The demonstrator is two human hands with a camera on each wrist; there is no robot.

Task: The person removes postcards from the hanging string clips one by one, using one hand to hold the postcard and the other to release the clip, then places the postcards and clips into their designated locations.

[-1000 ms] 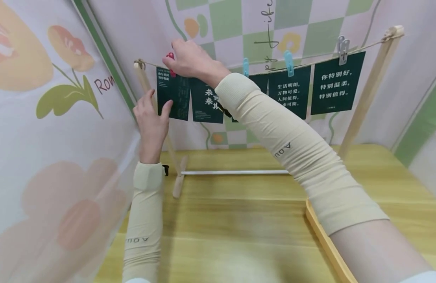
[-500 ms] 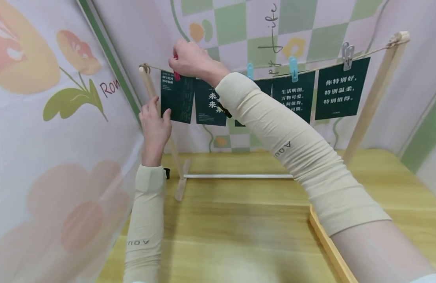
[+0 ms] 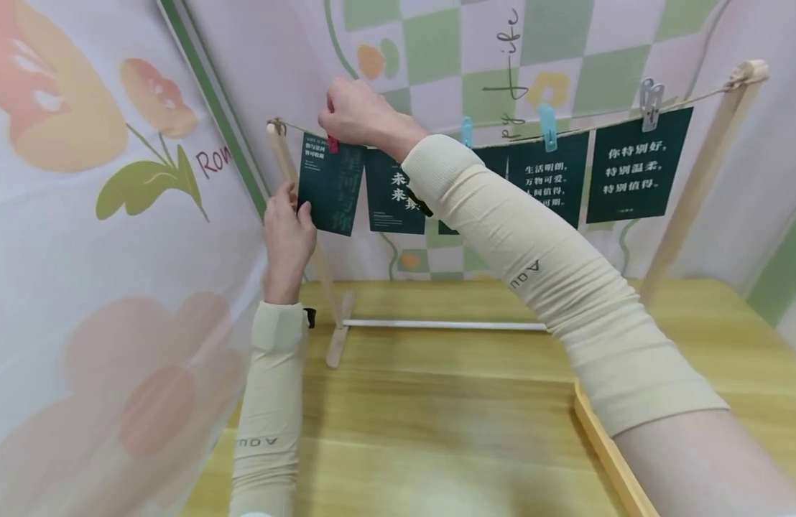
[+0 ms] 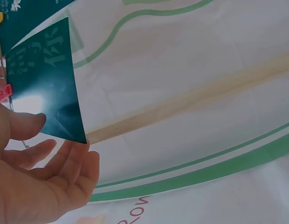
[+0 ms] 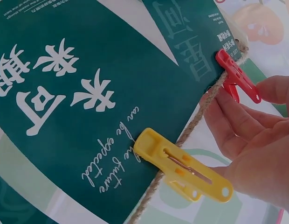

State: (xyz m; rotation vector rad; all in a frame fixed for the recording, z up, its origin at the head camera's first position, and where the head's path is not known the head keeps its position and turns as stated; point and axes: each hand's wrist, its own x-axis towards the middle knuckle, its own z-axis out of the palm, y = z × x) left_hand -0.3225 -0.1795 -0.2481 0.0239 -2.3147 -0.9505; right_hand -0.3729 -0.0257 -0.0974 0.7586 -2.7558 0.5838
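Note:
At the left end of a twine line, my right hand (image 3: 362,111) pinches a red clothespin (image 5: 237,77) by its handle ends. The clothespin sits over the twine (image 5: 200,112) at the top of a dark green card (image 3: 330,187) with pale writing. Lower down, my left hand (image 3: 289,233) holds this card by its left edge near the bottom corner. In the left wrist view the thumb (image 4: 30,125) lies over its printed face, with fingers at the far side of the edge. A yellow clothespin (image 5: 182,163) clips the neighbouring green card (image 5: 88,93) to the twine.
More green cards hang to the right under blue clothespins (image 3: 548,128) and a grey clothespin (image 3: 651,104). Wooden posts (image 3: 705,179) bear the twine, with a white rod (image 3: 443,325) between them low down. A yellow-orange tray (image 3: 608,452) lies on the wooden table (image 3: 437,416).
My left hand has closed in on the left card and taken its lower left edge. The right hand stays at the red clothespin. The whole head view has shifted slightly.

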